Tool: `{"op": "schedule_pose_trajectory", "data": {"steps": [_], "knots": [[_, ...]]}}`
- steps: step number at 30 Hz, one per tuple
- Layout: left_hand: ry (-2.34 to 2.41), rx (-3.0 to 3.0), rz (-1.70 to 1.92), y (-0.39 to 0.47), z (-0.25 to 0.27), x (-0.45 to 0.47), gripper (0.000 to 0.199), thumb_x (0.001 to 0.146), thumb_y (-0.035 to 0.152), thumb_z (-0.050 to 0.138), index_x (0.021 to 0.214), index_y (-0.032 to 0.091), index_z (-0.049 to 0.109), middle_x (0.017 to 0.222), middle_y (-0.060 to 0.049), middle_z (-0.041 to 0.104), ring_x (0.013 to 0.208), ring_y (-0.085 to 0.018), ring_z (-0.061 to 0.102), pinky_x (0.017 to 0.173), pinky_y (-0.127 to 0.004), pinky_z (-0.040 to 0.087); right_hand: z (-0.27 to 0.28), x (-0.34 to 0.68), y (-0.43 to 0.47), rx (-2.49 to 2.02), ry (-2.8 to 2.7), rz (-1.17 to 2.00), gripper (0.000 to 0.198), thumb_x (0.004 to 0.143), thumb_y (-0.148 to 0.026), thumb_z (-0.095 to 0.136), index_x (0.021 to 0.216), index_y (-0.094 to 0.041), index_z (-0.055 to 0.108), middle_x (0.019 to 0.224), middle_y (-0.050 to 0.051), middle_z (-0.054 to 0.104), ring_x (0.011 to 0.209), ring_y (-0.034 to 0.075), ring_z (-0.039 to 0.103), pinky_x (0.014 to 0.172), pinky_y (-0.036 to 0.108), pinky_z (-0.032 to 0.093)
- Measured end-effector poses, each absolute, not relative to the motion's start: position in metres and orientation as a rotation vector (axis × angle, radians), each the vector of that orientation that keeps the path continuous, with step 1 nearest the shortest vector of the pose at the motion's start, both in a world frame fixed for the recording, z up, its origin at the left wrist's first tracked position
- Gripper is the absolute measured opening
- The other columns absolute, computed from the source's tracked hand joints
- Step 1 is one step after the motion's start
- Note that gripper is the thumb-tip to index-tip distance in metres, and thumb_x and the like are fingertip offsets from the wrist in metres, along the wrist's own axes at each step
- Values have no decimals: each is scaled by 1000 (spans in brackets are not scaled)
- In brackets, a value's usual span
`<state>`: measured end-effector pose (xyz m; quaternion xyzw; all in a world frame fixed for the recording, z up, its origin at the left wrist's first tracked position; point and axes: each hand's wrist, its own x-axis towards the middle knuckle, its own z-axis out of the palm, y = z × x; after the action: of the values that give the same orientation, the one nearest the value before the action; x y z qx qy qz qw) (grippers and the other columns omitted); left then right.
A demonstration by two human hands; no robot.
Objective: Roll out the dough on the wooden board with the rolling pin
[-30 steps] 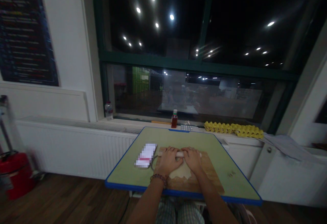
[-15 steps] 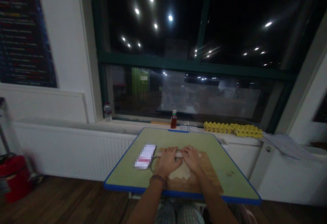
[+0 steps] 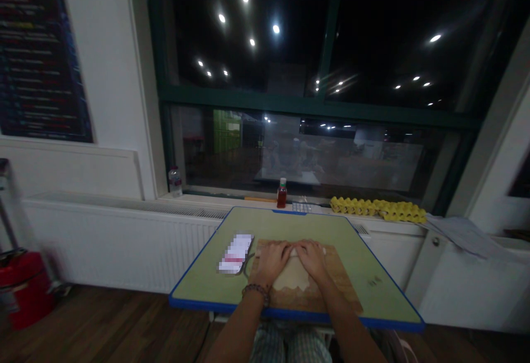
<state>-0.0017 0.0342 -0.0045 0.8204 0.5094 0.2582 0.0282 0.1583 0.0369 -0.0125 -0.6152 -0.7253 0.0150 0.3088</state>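
Note:
My left hand (image 3: 271, 261) and my right hand (image 3: 312, 258) are side by side on a pale rolling pin (image 3: 293, 252), fingers curled over it. Most of the pin is covered by the hands, with a short stretch showing between them and its tips at the outer sides. Beneath and on my side of it spreads a thin, pale sheet of dough (image 3: 293, 276) with a ragged near edge. The dough lies on a wooden board (image 3: 345, 288). A beaded bracelet circles my left wrist.
The board rests on a small green table (image 3: 372, 266) with a blue rim. Left of it lies a phone (image 3: 236, 254) with a blurred screen. Along the sill stand a bottle of red-brown liquid (image 3: 281, 195), yellow egg trays (image 3: 376, 208) and a clear bottle (image 3: 175, 181).
My fingers have bent further down over the rolling pin, and less of it shows between my hands. The board and phone have stayed in place.

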Motion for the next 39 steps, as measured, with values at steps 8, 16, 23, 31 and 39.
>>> {"op": "schedule_pose_trajectory", "data": {"steps": [8, 16, 23, 31, 39], "knots": [[1418, 2573, 911, 29, -2, -6, 29, 97, 30, 45, 108, 25, 70, 107, -6, 74, 102, -22, 65, 96, -35, 42, -19, 160, 42, -1695, -1947, 12, 31, 94, -31, 47, 100, -23, 76, 102, 5, 76, 92, 19, 67, 85, 26, 43], [1252, 2368, 993, 25, -7, -13, 28, 93, 33, 51, 106, 22, 74, 111, -5, 75, 105, -21, 66, 98, -32, 46, -14, 163, 9, -1570, -2062, -54, 36, 98, -30, 40, 119, -24, 70, 117, 7, 72, 109, 21, 64, 99, 34, 41], [1166, 2547, 905, 0, -5, -22, 31, 92, 25, 48, 112, 24, 72, 124, -3, 70, 115, -19, 63, 103, -31, 45, -17, 171, -22, -1469, -2203, -38, 46, 97, -24, 36, 139, -24, 55, 142, 4, 54, 134, 22, 47, 115, 45, 29], [1262, 2700, 864, 14, 6, -19, 33, 92, 24, 47, 119, 20, 67, 126, -7, 68, 119, -21, 60, 106, -37, 43, -21, 166, -47, -1511, -2209, -67, 51, 96, -24, 37, 146, -28, 44, 149, -1, 45, 140, 24, 39, 119, 50, 23], [1315, 2807, 615, 13, -7, -23, 40, 100, 31, 35, 126, 18, 63, 128, -9, 67, 117, -24, 63, 103, -42, 47, -18, 163, -59, -1456, -2143, -149, 43, 93, -22, 45, 134, -28, 59, 139, 0, 58, 139, 24, 40, 118, 50, 25]]}}
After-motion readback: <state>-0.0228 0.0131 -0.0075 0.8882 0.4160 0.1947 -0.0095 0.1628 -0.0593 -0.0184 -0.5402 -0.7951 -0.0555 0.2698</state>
